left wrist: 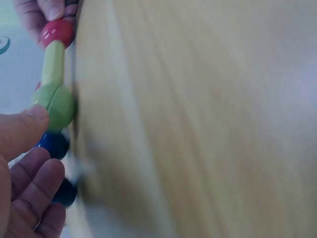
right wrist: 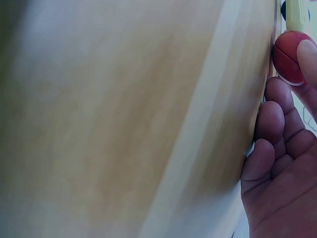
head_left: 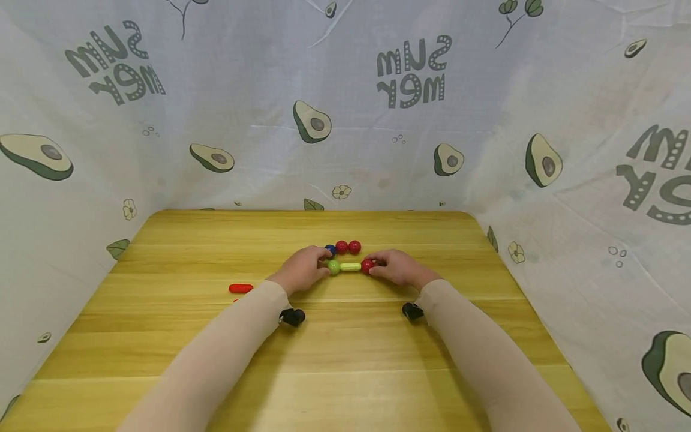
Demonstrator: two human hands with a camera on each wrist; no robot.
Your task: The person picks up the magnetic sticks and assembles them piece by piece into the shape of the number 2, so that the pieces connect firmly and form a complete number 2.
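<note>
A yellow-green rod point(head_left: 350, 267) spans from a green ball point(head_left: 334, 267) to a red ball point(head_left: 367, 266). My left hand point(head_left: 303, 269) pinches the green ball, its thumb on the near side in the left wrist view. At the other end my right hand point(head_left: 400, 267) grips the red ball point(right wrist: 289, 57) between thumb and fingers. Just behind the rod sit a blue ball point(head_left: 330, 249) and two more red balls point(head_left: 348, 247) in a row. A second dark blue ball point(left wrist: 65, 192) shows past the left fingers in the left wrist view; the left hand hides it from the head camera.
A red rod point(head_left: 240, 288) lies left of the left forearm, with another red piece point(head_left: 236, 301) mostly covered by the sleeve. The wooden table point(head_left: 345, 384) ends at a printed cloth point(head_left: 259, 168) behind and on both sides.
</note>
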